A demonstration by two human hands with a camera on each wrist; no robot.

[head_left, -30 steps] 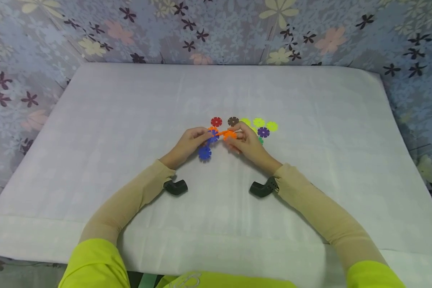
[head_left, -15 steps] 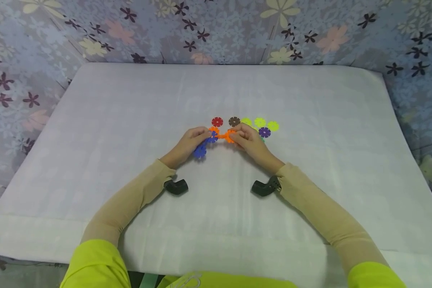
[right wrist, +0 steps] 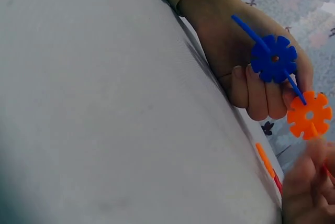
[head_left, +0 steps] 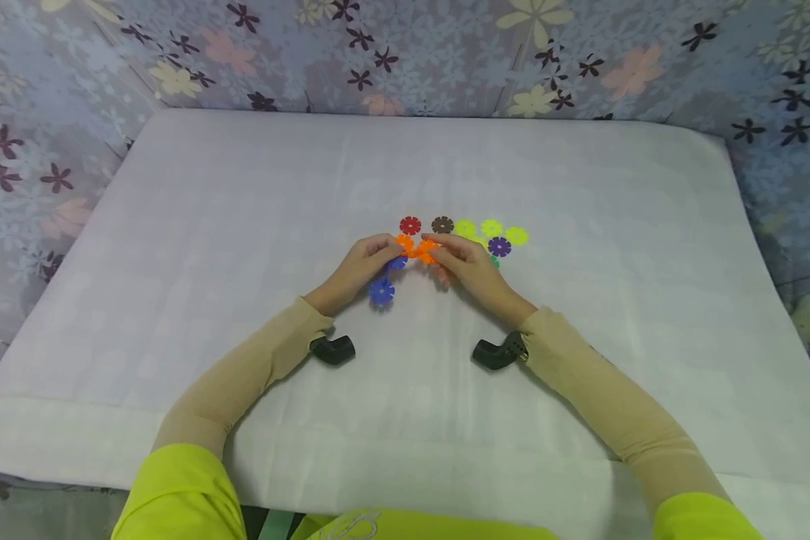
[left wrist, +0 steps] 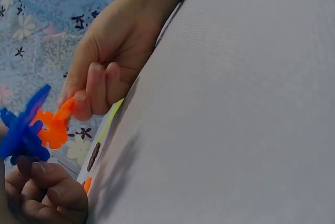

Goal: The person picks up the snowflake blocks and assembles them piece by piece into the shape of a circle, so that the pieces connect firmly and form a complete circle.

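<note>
My left hand (head_left: 361, 270) pinches a chain of slotted blue discs; the lowest blue disc (head_left: 381, 291) hangs below its fingertips. In the right wrist view, a face-on blue disc (right wrist: 274, 58) has edge-on blue pieces on both sides, and one meets an orange disc (right wrist: 309, 114). The fingertips of my right hand (head_left: 479, 274) pinch the orange end (head_left: 427, 251) of the same chain. The left wrist view has the right hand (left wrist: 112, 51) holding an orange piece (left wrist: 54, 129) beside the blue ones. Fingers partly cover the joints.
Behind the hands, a red disc (head_left: 410, 225), a brown disc (head_left: 442, 225), several yellow discs (head_left: 491, 227) and a purple disc (head_left: 499, 247) lie on the white table (head_left: 243, 187). A loose orange disc (head_left: 404, 241) lies by the left fingertips; a green one (head_left: 495, 261) is partly hidden.
The orange end in my right fingers has tilted and shifted slightly left, closer to my left hand. The hanging blue disc has swung a little right and down since half a second ago.
</note>
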